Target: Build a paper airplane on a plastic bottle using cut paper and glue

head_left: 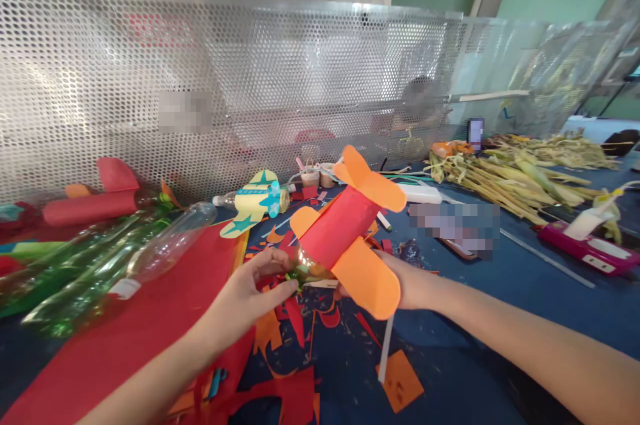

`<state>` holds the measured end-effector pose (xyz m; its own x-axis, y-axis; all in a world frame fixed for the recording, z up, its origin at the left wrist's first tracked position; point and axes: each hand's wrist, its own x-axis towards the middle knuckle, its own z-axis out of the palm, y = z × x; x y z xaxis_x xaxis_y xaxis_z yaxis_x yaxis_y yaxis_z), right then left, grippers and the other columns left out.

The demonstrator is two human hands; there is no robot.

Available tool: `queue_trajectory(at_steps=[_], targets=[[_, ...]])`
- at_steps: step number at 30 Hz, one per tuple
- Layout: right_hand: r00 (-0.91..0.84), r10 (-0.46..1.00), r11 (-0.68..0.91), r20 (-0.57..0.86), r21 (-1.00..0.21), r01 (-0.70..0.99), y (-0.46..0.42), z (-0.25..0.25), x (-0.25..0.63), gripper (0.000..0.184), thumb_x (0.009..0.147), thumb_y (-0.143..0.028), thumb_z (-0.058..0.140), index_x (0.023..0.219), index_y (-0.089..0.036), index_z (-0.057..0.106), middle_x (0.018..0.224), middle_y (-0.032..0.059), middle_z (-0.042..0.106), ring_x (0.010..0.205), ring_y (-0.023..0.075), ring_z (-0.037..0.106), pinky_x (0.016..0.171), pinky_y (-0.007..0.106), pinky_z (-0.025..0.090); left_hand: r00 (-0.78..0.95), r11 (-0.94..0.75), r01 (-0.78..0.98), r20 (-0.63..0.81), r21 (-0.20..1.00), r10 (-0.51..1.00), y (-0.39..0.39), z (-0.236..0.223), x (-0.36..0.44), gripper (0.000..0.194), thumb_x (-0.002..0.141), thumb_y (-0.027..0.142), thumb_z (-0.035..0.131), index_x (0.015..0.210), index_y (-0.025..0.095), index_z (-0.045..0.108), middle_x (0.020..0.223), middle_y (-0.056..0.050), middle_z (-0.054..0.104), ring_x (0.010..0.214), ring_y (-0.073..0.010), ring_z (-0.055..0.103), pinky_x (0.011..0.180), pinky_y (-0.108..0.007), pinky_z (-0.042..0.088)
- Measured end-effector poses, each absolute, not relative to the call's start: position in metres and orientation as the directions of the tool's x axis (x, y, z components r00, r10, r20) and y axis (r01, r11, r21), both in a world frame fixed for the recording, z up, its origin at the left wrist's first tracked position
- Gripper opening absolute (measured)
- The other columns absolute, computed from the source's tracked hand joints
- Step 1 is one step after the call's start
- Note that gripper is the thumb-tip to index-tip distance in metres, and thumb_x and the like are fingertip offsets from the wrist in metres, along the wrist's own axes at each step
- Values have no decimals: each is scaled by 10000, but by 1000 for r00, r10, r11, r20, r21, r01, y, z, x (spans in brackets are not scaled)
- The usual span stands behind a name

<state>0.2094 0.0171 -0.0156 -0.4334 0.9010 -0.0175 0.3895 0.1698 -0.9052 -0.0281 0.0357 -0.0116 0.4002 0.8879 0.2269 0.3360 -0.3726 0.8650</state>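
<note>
A toy airplane made from a plastic bottle is held above the table, tilted. Red paper wraps its body, and its wings and tail are orange with rounded ends. My left hand is closed on the bottle's neck end, thumb and fingers around the green cap. From behind the near wing, my right hand supports the airplane; most of its fingers are hidden. Red and orange paper scraps lie below, along with an orange paper square.
Green bottles, a clear bottle and a red paper airplane lie left. A yellow bottle airplane sits behind. Corn husks, a phone and a magenta device are right. A perforated metal screen borders the table.
</note>
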Motion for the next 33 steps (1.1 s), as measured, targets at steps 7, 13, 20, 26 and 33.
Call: queue_trajectory(at_steps=[7,13,20,26,33], targets=[[-349,910,221,-224,-450,865,18,27,278,125,792,-270,569,698,-229,642,660,-2,692,540,173,596,506,269,379,570,-467,572,82,675,818,67,7,-61,72,719,279,619,757,238,573,784,-7,694,797,-212,691,734,-299,533],[-124,975,99,-186,-138,985,-10,15,309,365,747,-498,620,978,-215,626,998,98,684,867,305,641,691,382,471,558,-484,622,84,616,825,77,3,-71,95,727,286,592,782,211,610,807,4,699,814,-201,679,754,-314,524],[-196,979,202,50,-259,944,-40,-40,313,368,870,-382,486,1162,-169,554,1164,155,583,1084,294,576,932,436,456,493,-503,679,175,534,852,82,8,-72,153,713,335,584,793,216,637,807,-13,707,776,-216,664,755,-324,502],[-240,964,262,116,-249,932,-3,-38,322,302,869,-293,441,1141,-195,527,1154,153,577,1138,287,538,978,477,419,432,-492,747,236,447,870,89,2,-74,115,721,293,580,786,207,620,811,0,694,808,-217,651,794,-317,478],[-283,959,283,32,-214,935,10,-26,332,336,808,-281,531,1113,-155,592,1160,166,617,1119,337,549,953,498,429,436,-507,789,267,346,860,85,-5,-80,135,800,298,525,854,199,600,866,1,687,855,-210,645,830,-317,477]])
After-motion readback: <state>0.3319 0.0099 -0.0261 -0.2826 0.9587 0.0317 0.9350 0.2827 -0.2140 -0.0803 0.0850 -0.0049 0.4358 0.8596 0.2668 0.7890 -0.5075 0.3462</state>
